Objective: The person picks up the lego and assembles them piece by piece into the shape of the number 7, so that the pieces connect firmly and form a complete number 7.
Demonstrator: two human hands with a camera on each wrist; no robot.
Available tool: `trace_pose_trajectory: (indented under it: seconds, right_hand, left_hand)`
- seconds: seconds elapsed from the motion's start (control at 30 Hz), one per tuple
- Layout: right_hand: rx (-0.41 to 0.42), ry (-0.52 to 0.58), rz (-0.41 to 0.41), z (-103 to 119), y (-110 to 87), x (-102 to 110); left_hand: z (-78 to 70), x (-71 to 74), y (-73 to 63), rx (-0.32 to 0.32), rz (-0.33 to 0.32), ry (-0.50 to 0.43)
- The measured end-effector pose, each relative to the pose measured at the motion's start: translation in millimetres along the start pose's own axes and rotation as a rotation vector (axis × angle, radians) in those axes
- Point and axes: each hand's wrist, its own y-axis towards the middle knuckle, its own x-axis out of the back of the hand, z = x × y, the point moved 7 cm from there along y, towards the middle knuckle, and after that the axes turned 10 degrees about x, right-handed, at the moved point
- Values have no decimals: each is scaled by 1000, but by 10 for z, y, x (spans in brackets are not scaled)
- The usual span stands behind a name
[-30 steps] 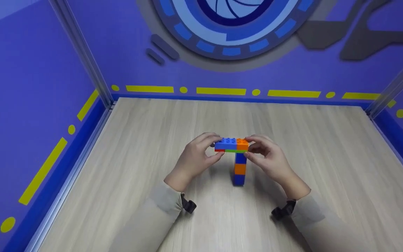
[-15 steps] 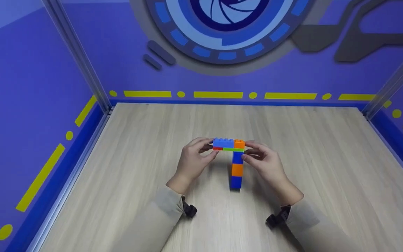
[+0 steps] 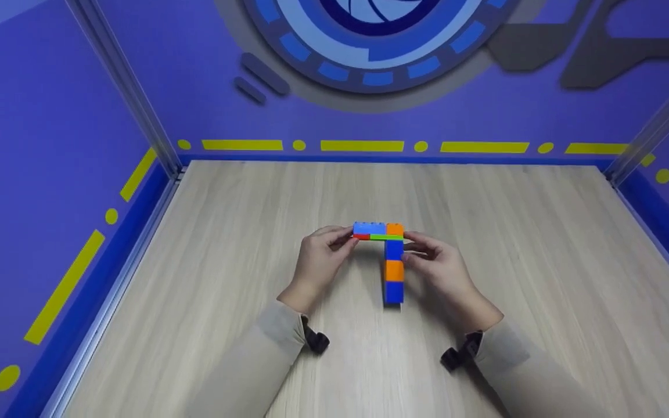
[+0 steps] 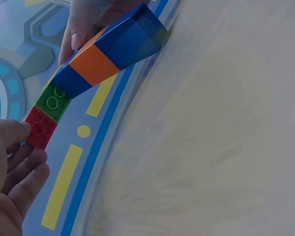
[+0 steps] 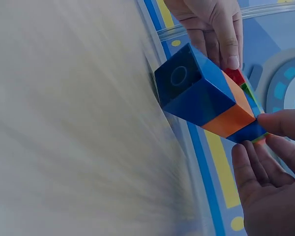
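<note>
Both hands hold up one toy-brick build shaped like an upside-down L. Its top row has a light blue brick [image 3: 369, 229] and an orange brick, above a thin red plate [image 4: 40, 129] and a thin green plate [image 4: 53, 102]. Below the right end hangs a column of a blue brick, an orange brick [image 3: 394, 271] and another blue brick [image 5: 196, 88]. The column's hollow underside shows in the right wrist view. My left hand [image 3: 322, 261] pinches the free left end at the red plate. My right hand [image 3: 442, 264] grips the right side, thumb against the upper blue brick.
A pale wooden tabletop [image 3: 241, 232] lies under the hands. Purple-blue printed panels [image 3: 334, 116] stand at the back and sides, with metal posts [image 3: 131, 87] at the corners. A black strap device sits on each wrist.
The build has tipped so its top studs show less and its front faces the head camera more. My right thumb has slid from the green plate down to the upper blue brick.
</note>
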Motion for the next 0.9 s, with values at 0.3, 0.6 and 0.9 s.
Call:
trace_pose_trajectory:
  seconds: [0.3,0.6,0.9]
  right_hand:
    - [-29,-36,48,-70,0,-28]
    - [-34,-70,93,-146,23,-55]
    - [-52,-62,115,-179,25,-70]
  left_hand:
    - [61,10,18,13,-21,112]
    - [132,15,10,42,-31,204]
    - [239,-19,30,118,9,218]
